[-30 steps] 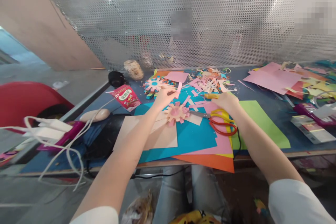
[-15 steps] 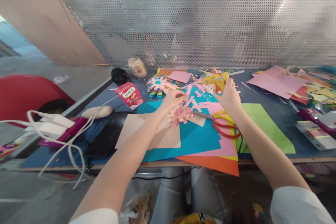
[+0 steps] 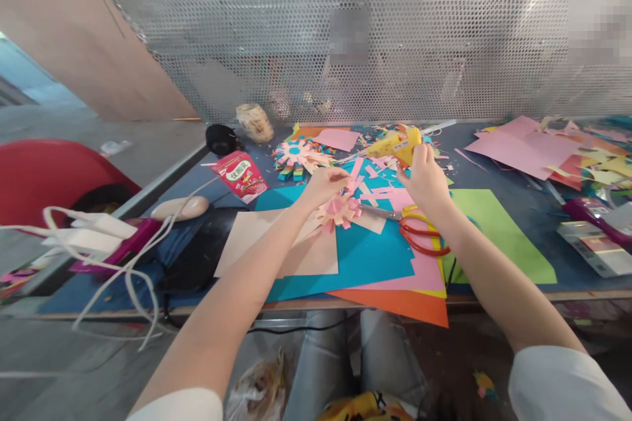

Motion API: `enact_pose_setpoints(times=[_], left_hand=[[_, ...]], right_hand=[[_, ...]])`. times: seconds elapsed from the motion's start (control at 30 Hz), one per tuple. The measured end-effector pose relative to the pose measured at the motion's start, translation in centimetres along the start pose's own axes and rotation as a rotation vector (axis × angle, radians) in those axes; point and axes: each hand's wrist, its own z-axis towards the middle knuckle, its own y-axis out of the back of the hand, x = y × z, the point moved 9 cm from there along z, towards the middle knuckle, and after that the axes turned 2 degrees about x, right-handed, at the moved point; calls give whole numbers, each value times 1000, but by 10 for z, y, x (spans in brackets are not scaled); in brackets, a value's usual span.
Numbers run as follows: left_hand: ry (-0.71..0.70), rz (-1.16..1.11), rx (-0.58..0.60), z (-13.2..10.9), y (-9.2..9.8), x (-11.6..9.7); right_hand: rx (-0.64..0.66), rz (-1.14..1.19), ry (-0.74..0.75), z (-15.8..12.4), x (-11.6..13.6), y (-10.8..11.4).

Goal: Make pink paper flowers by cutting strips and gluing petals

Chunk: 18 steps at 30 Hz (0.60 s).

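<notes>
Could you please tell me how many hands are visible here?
2. The left hand holds a pink paper strip near a paper flower; the right hand holds a yellow glue gun. No others show.

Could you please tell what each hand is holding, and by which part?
The right hand holds the yellow glue gun at its rear, handle end. The left hand pinches a pink paper strip near its lower end.

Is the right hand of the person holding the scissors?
No, the right hand grips a yellow glue gun, while the scissors lie on the coloured paper.
</notes>
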Motion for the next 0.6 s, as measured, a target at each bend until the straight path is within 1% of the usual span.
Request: enact_pose_setpoints(times=[0.33,0.6], left_hand=[[-2,22,-14,1,1,2],[-6,14,-6,-1,1,-3]], right_hand=[[38,-41,4,-1,2,-3],[39,-34,3,0,1,-3]])
